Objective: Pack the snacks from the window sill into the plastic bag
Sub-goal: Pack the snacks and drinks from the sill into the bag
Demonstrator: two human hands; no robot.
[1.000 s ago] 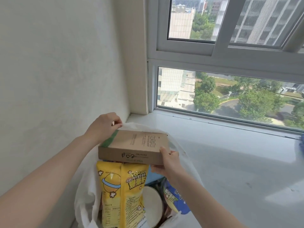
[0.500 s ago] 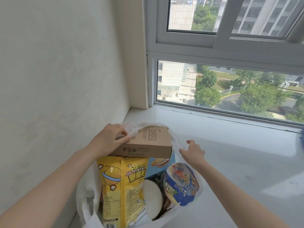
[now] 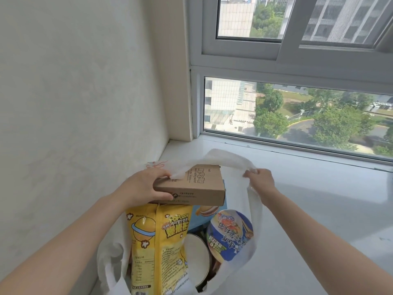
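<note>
Fingers [image 3: 161,173] of our left hand [image 3: 141,187] clamp the brown cardboard box [image 3: 195,187] at its left end, holding it over the mouth of the white plastic bag [image 3: 254,211]. Our right hand [image 3: 260,179] pinches the bag's far right rim. Inside stand a yellow popcorn bag [image 3: 158,243] and a blue noodle cup [image 3: 230,234]. All sit on the window sill [image 3: 308,199], near the left wall.

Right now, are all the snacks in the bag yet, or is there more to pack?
Nearly done. The popcorn bag, a noodle cup and a white cup already sit in the plastic bag. The left hand grips a brown box on top, not pushed in yet, while the right hand pulls the bag's rim open. The sill in view holds no more snacks.
</note>
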